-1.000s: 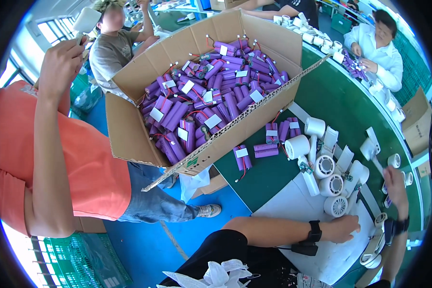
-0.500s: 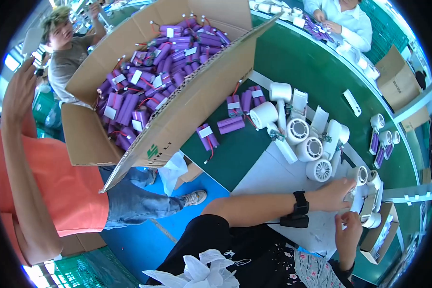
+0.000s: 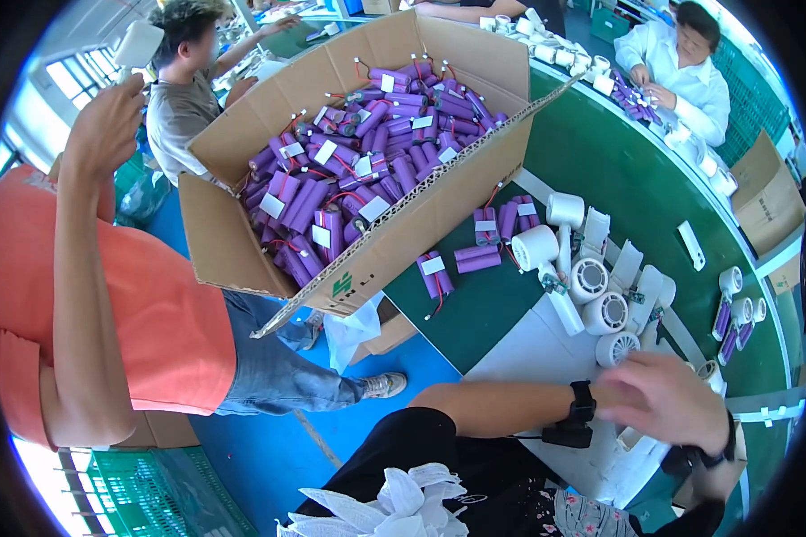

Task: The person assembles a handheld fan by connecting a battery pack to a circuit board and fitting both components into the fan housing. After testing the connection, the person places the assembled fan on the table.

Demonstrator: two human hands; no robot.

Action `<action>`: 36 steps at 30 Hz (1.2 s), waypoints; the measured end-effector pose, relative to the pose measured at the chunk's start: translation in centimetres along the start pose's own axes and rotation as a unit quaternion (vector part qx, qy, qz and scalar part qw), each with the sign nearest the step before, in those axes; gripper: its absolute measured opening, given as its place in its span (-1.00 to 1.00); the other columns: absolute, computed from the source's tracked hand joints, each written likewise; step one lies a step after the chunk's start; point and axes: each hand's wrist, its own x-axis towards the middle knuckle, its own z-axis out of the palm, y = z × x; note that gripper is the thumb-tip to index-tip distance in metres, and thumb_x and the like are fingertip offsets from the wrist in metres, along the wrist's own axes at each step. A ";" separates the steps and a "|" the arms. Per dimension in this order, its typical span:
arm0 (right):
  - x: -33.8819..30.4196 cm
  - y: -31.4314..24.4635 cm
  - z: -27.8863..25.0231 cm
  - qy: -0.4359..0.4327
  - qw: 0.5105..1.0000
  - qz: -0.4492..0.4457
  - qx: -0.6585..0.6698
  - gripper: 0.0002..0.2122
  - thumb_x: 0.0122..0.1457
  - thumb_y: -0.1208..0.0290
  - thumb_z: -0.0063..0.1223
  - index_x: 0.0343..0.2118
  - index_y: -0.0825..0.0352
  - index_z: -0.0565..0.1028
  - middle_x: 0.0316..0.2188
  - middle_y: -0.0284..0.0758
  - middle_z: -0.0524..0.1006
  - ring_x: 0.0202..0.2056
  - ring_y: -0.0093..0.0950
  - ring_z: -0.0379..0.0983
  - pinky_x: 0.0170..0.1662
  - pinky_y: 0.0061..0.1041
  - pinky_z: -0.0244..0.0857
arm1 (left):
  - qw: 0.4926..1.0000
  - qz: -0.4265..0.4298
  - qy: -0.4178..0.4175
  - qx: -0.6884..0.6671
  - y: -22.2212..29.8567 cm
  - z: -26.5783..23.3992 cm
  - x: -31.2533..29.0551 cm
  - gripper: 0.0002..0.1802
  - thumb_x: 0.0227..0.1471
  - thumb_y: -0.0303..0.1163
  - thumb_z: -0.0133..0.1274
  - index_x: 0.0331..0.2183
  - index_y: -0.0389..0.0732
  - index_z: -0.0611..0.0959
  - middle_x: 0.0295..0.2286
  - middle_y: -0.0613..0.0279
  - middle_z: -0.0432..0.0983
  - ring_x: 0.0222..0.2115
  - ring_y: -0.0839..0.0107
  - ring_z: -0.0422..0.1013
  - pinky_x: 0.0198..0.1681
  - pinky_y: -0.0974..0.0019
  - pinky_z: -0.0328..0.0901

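Note:
My left hand (image 3: pixel 605 396), with a black strap at its wrist, reaches over the grey work surface (image 3: pixel 519 345). Across its fingers lies my right hand (image 3: pixel 679 401), smeared by motion. Neither hand's grip can be made out. Just beyond them sits a pile of white round-headed plastic housings (image 3: pixel 589 279), some with vented ends and bits of circuit board. A white part (image 3: pixel 631 438) shows below my right hand. To the left of the housings lie several purple battery packs (image 3: pixel 477 259) with red wires.
A large open cardboard box (image 3: pixel 394 242) full of purple battery packs stands at the left. Near it is a person in an orange shirt (image 3: pixel 143 313), one arm raised with a white object. Other people work farther back. Housings with batteries (image 3: pixel 733 313) lie at the right on the green table (image 3: pixel 618 166).
My right hand has swung up and left over my left hand, covering its fingers. The view has shifted, so the box and table appear farther right.

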 end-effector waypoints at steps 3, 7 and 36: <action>7.9 0.6 1.5 -0.027 0.990 -0.139 0.003 -0.68 0.10 0.32 0.15 -0.10 0.32 0.48 -0.32 -0.17 0.50 -0.24 -0.21 0.47 -0.19 -0.32 0.36 | 0.999 0.041 -0.002 0.018 -1.3 0.0 -0.1 -0.53 -0.15 -0.50 0.12 -0.11 -0.22 0.43 -0.45 -0.01 0.51 -0.36 0.01 0.48 -0.31 0.03 0.35; 17.2 -0.7 5.1 0.000 0.980 -0.196 -0.047 -0.55 0.03 0.42 0.14 0.04 0.34 0.39 -0.06 -0.18 0.41 -0.15 -0.24 0.44 -0.13 -0.28 0.38 | 0.996 0.081 0.006 0.038 -2.5 0.2 0.2 -0.54 -0.15 -0.49 0.13 -0.12 -0.21 0.45 -0.46 -0.01 0.51 -0.37 0.01 0.48 -0.32 0.03 0.35; -10.2 10.5 6.2 0.562 0.688 -0.036 0.457 -0.89 0.30 0.45 -0.18 -0.20 0.34 0.34 -0.60 -0.33 0.43 -0.60 -0.52 0.42 -0.44 -0.58 0.29 | 0.962 0.127 0.007 0.241 -7.2 -0.3 7.5 -0.84 -0.14 -0.41 0.18 -0.51 -0.26 0.54 -0.53 0.05 0.52 -0.45 0.11 0.49 -0.37 0.15 0.35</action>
